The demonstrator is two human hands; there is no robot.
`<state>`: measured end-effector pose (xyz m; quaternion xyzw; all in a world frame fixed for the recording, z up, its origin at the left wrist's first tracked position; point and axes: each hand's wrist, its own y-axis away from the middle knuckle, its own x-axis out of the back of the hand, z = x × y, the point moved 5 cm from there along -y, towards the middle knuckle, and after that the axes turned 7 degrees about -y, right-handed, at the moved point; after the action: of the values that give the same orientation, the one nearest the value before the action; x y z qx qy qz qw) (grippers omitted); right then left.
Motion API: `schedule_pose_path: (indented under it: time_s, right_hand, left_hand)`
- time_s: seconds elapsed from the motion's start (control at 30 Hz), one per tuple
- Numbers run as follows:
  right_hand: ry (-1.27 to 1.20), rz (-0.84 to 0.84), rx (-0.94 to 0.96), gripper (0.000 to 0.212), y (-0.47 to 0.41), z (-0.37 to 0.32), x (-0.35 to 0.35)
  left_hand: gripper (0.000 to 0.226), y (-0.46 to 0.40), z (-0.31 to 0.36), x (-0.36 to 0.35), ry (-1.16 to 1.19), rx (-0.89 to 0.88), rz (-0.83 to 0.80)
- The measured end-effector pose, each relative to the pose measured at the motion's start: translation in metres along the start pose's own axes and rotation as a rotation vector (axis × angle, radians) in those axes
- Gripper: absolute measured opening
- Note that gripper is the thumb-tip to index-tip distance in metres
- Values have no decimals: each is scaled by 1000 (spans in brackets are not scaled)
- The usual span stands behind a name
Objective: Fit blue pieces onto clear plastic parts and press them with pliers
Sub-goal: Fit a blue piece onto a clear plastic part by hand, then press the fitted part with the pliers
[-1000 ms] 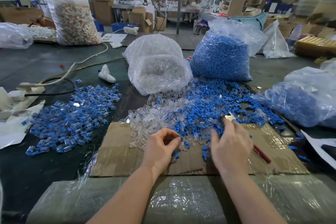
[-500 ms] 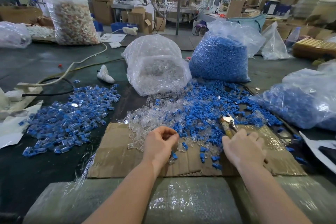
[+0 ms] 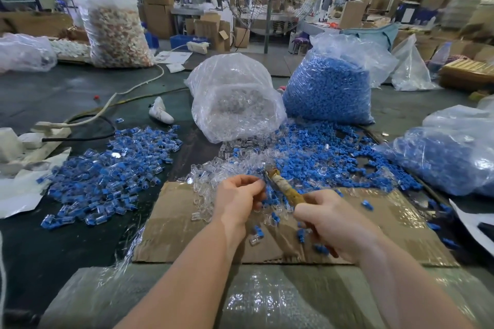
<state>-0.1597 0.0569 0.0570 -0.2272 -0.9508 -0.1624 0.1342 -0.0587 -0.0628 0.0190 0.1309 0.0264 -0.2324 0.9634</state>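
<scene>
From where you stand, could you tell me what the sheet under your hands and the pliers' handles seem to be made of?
The sheet looks like brown corrugated cardboard, matte with a torn edge, partly covered by glossy clear film that wrinkles and glints. The pliers, gripped by the right hand, appear to be metal at the tip; the handles look wrapped in worn, yellowish tape or cloth, though I cannot tell which.

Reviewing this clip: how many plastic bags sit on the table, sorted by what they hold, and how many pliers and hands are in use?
Bags of blue pieces: 2
Bag of clear plastic parts: 1
Bag of pale mixed pieces: 1
Other clear bags, contents unclear: 2
Pliers: 1
Hands: 2, left hand, right hand
Total: 9
</scene>
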Motion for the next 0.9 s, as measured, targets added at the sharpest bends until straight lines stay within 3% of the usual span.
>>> schedule_pose_path:
  time_s: [0.17, 0.3, 0.9]
  right_hand:
    - [-177, -75, -153, 7, -1, 12, -9]
    - [-158, -129, -205, 10, 0, 20, -10]
    - [-56, -252, -196, 34, -3, 24, -17]
  left_hand:
    - [10, -2, -2, 6, 40, 18, 24]
    - [6, -2, -3, 10, -15, 24, 40]
    - [4, -7, 4, 17, -90, 4, 59]
